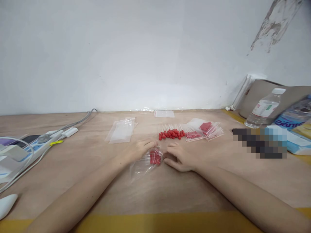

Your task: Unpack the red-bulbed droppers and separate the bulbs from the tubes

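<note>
Lying on the brown wood-grain counter (136, 197), a clear plastic bag (142, 166) of red-headed sticks (155, 158) is overlapped by the left hand (140, 149) at twelve o'clock; whether it is pinched cannot be told. At three, the right hand (181, 158) is held with parted fingers (173, 147). Beyond, loose red-headed sticks (173, 133) are heaped at one o'clock, similar filled bags (215, 131) at two.
</note>
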A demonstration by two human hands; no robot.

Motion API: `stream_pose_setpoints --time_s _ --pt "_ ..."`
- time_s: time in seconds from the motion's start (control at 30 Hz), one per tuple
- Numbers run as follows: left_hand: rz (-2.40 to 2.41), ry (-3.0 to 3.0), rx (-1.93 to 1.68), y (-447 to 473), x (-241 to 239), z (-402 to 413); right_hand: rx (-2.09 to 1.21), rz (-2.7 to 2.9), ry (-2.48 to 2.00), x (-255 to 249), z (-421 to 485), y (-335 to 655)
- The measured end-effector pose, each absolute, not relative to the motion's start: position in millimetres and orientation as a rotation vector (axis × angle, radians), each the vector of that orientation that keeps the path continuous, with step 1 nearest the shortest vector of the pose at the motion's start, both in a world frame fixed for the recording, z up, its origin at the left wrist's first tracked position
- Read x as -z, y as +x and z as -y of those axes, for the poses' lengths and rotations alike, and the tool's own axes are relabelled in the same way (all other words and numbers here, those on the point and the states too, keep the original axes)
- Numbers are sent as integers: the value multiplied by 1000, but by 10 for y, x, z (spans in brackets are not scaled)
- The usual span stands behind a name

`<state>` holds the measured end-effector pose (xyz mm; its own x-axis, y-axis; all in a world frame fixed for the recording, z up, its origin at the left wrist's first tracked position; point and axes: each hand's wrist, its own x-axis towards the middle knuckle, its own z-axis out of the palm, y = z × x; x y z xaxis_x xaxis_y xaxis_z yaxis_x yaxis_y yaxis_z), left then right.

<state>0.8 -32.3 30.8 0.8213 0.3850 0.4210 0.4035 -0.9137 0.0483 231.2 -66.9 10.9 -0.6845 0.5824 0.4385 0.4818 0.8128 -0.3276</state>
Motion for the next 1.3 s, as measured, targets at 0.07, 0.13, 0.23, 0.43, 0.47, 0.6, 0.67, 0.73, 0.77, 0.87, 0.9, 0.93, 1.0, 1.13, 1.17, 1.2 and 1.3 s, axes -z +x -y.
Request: stream_pose_setpoints --time_s 0.07,0.13,0.23,0.43,0.47,0.6,0.67,0.73,0.77,0.87,0.9,0.93,1.0,1.13,1.17,1.2,1.3 --pt "592 -2892 669 -8 -350 317 -401 2360 -920 -120 667 2278" --pt "583 -2883 631 6 -361 329 -515 2282 -979 -95 648 2228" --pt "773 -2999 556 56 -361 414 -675 2247 -969 -29 606 2177" --pt "1112 -3281 415 50 -393 695 -949 2213 -968 23 539 2235" --pt "1123 -3299 421 42 -369 707 -987 2203 -961 28 531 2244" --pt "1146 -3270 591 50 -211 620 -1100 2065 -957 61 507 2247" --pt "1085 -3280 683 73 -162 556 -1124 1984 -950 69 500 2244" --pt "1028 -3293 744 94 -149 512 -1121 1950 -945 64 493 2247" --pt "1014 -3290 767 101 -151 496 -1103 1950 -949 59 490 2250" --pt "973 -3272 825 108 -152 455 -1003 1981 -982 48 480 2251" --pt "951 -3265 850 107 -145 439 -983 1984 -986 47 477 2247" --pt "928 -3258 874 104 -135 420 -987 1977 -981 48 475 2242" --pt "895 -3242 911 97 -111 380 -1074 1929 -945 47 475 2228" --pt "879 -3206 935 83 -78 325 -1211 1910 -900 1 484 2220" --pt "874 -3199 943 80 -75 319 -1194 1955 -897 -18 489 2222" --pt "870 -3195 949 79 -74 317 -1168 2005 -893 -38 494 2225" --pt "884 -3194 956 78 -74 319 -1121 2090 -865 -78 513 2214"
